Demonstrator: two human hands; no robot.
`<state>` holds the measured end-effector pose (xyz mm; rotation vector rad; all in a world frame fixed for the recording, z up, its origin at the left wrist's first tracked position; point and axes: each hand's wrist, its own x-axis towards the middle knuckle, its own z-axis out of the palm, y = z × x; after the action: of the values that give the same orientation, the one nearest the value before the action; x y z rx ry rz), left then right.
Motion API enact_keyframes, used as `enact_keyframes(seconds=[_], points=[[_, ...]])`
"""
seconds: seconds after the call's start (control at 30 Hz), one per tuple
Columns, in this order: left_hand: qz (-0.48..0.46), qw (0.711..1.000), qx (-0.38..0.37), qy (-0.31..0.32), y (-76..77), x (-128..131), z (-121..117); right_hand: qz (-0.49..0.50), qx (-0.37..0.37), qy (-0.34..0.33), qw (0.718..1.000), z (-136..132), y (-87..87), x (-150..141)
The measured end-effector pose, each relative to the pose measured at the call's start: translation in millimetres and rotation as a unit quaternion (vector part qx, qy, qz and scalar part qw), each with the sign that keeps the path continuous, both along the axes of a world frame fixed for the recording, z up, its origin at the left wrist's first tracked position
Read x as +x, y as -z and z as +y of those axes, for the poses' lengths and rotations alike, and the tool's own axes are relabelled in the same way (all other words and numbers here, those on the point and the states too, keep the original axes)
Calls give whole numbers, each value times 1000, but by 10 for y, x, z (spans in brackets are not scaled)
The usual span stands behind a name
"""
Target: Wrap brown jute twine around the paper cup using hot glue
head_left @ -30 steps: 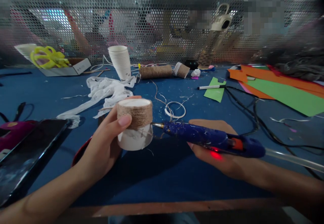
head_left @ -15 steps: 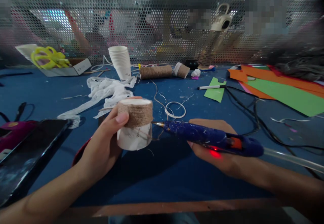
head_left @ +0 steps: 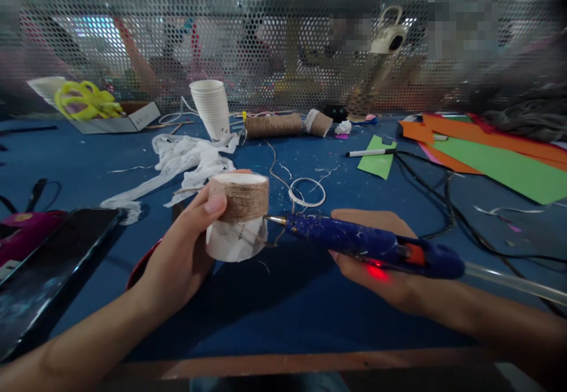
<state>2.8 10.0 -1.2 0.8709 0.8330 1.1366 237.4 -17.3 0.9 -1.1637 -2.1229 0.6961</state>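
Note:
My left hand (head_left: 186, 244) is closed around a white paper cup (head_left: 234, 241), with the thumb pressed on its side. Brown twine (head_left: 245, 200) wraps the cup's upper part, and the lower part is bare white. A loose strand of twine hangs by the cup's right side. Wrapped around a blue hot glue gun (head_left: 341, 232), my right hand (head_left: 376, 262) has its fingers partly hidden behind the tool. The gun's metal nozzle meets the cup's right edge, just below the wound twine. A clear glue stick (head_left: 509, 280) sticks out of its back, and a red light glows underneath.
Behind the cup lie white lace ribbon (head_left: 190, 156), stacked paper cups (head_left: 210, 108), a twine roll (head_left: 273, 126) and a white ring (head_left: 306, 192). A phone (head_left: 57, 268) rests at left. Black cable (head_left: 447, 203) and coloured paper (head_left: 496, 156) occupy the right. A perforated metal screen (head_left: 266, 38) stands behind.
The cup has turned slightly in my left hand, and my thumb has shifted a little. The glue gun's nozzle stays close to the cup's right side, almost unmoved.

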Motion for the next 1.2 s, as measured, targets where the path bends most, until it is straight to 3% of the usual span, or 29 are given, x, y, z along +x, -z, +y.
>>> enact_keyframes(seconds=[0.2, 0.43, 0.6, 0.77, 1.0, 1.2], points=[[-2, 1000, 4, 0, -1, 1, 14, 66, -23, 28, 997, 24, 55, 26], [54, 998, -6, 19, 39, -5, -4, 141, -122, 104, 977, 45, 123, 15], [80, 997, -20, 5, 70, 30, -8, 234, -129, 69, 961, 33, 152, -79], [112, 994, -17, 3, 71, 86, -18, 245, -118, 45, 961, -15, 189, -141], [140, 990, 14, 7, 107, 74, -37, 210, -37, 68, 975, -46, 160, -177], [132, 991, 18, -4, 103, 79, -19, 245, -105, 66, 962, -34, 172, -194]])
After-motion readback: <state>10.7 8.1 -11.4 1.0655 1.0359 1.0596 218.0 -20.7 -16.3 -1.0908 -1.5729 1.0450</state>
